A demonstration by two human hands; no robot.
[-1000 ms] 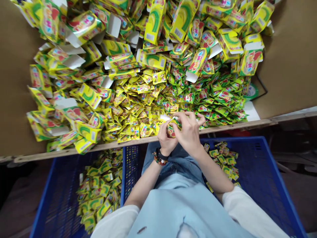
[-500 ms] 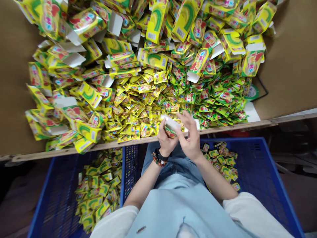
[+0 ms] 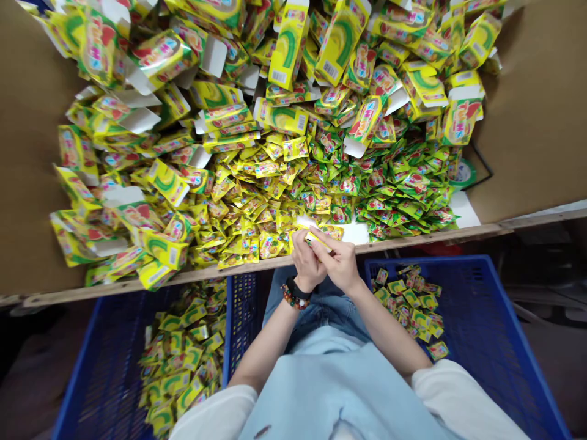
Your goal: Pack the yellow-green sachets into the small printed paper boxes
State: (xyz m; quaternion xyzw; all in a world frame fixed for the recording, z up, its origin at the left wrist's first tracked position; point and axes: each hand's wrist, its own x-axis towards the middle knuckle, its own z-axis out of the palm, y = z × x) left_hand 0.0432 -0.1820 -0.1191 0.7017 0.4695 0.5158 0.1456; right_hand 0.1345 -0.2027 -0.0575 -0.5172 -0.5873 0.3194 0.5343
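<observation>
My left hand (image 3: pixel 306 261) wraps round a small yellow candy box (image 3: pixel 321 244), held at the table's front edge above my lap. The fingers of my right hand (image 3: pixel 340 261) press against the same box from the other side. Most of the box is covered by my fingers, so its flaps cannot be made out. Just beyond my hands lie heaped yellow sachets (image 3: pixel 247 201) and, to the right, green sachets (image 3: pixel 408 189). A bare white patch (image 3: pixel 356 233) of the tabletop shows beside my right hand.
Open-flapped candy boxes (image 3: pixel 167 183) are piled at the back and left. A wooden edge strip (image 3: pixel 257 265) runs along the front. Below stand a left blue crate (image 3: pixel 98 360) and a right blue crate (image 3: pixel 486 330), both holding small boxes. A green tape roll (image 3: pixel 464 173) lies at right.
My right hand, its fingers spread before, has come down and closed onto the box. The white flap that showed on top of the box is now out of sight under my fingers.
</observation>
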